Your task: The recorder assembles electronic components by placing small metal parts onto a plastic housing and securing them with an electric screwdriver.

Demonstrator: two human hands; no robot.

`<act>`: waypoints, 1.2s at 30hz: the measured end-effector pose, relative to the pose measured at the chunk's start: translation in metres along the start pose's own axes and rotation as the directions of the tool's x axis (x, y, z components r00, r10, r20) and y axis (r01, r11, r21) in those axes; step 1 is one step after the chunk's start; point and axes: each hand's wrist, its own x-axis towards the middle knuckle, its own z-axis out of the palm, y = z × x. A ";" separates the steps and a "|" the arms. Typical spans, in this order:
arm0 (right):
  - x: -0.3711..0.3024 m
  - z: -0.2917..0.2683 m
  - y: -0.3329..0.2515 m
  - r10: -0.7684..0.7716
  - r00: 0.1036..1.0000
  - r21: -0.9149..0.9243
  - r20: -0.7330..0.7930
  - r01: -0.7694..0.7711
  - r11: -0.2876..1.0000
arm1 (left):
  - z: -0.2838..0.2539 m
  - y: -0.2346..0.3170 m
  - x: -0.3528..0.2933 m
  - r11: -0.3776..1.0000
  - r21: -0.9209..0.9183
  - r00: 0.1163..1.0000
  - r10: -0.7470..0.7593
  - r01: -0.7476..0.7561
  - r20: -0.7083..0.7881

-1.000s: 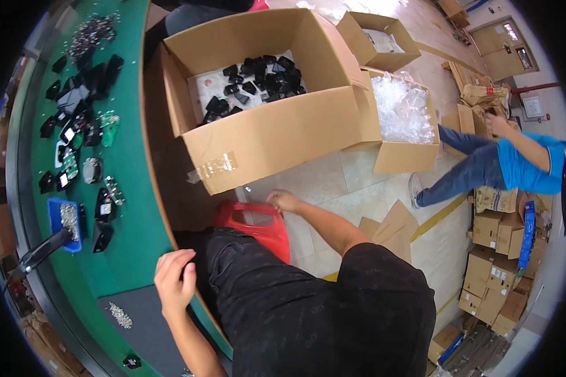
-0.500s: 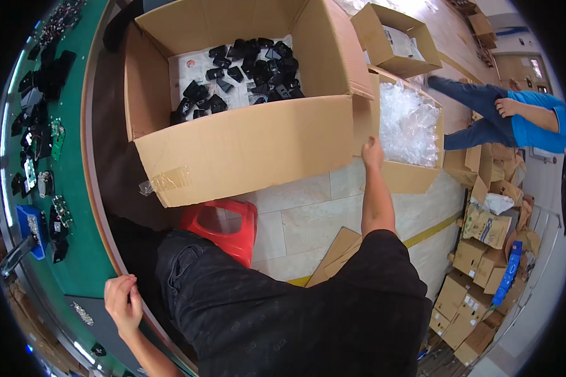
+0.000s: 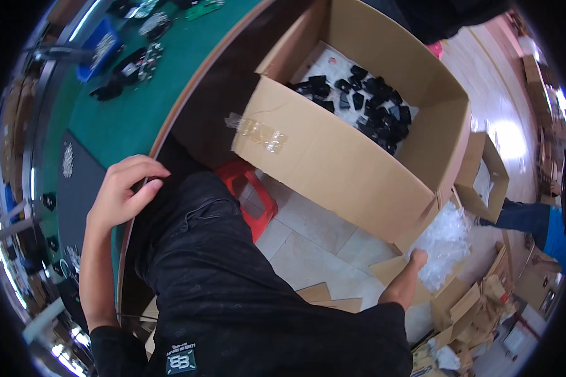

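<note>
Clear plastic [image 3: 446, 235]: loosely heaped in the low carton [image 3: 386, 269], beside the large carton's [image 3: 333, 173] lower right corner; probably light, soft and slippery.
Best hold: likely a loose fistful from the heap's top, since single layers may slide.
Right hand [image 3: 419, 256]: curled at the heap's left edge; cannot tell whether it pinches any.
Left hand [image 3: 129, 191]: fingers bent, thumb apart, at the green workbench's [image 3: 182, 63] front edge.
</note>
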 end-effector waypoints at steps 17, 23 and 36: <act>-0.476 -0.178 -0.318 -0.908 -0.331 0.712 -0.255 0.571 -0.408 | 0.075 0.023 -0.051 0.866 -0.482 0.958 -0.239 0.137 -0.156; -0.505 -0.212 -0.361 -0.816 -0.565 0.521 -0.121 0.664 -0.537 | 0.066 -0.007 -0.065 0.653 -0.748 0.962 -0.260 0.113 -0.081; -0.508 -0.270 -0.372 -0.828 -0.560 0.700 0.040 0.607 -0.377 | 0.078 -0.013 -0.051 0.488 -0.869 0.939 -0.330 0.080 -0.099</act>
